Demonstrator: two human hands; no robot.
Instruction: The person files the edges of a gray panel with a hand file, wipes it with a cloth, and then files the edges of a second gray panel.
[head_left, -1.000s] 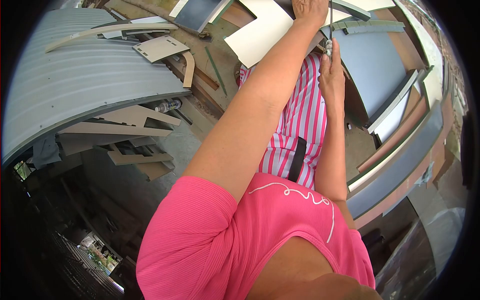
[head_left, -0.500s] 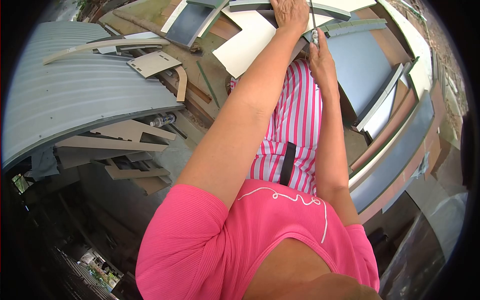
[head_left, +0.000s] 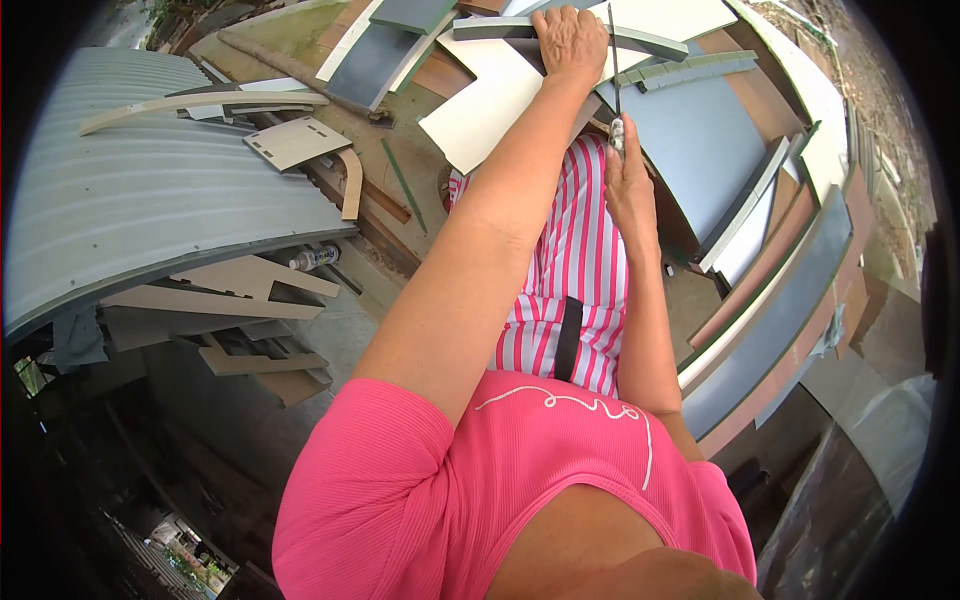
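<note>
My left hand (head_left: 572, 45) presses down with its fingers curled over a curved grey board (head_left: 650, 43), which lies across other panels at the top of the view. In my right hand (head_left: 630, 185) is a narrow-bladed hand saw (head_left: 614, 75) with a whitish wrapped handle, held closed near my lap. The thin dark blade points away from me and crosses the curved board just right of my left hand. Beneath my left wrist lies a cream panel (head_left: 475, 125). A blue-grey panel (head_left: 690, 145) is to the right of the saw.
Corrugated metal sheeting (head_left: 180, 165) spans the left side, with a curved strip (head_left: 200, 98) and a slotted board (head_left: 298, 143) on and beside it. A plastic bottle (head_left: 315, 257) lies below its edge. Long board offcuts (head_left: 790, 300) are stacked on the right.
My right hand has drawn the saw back toward my body. My left hand stays on the curved board, and the whole view has shifted slightly.
</note>
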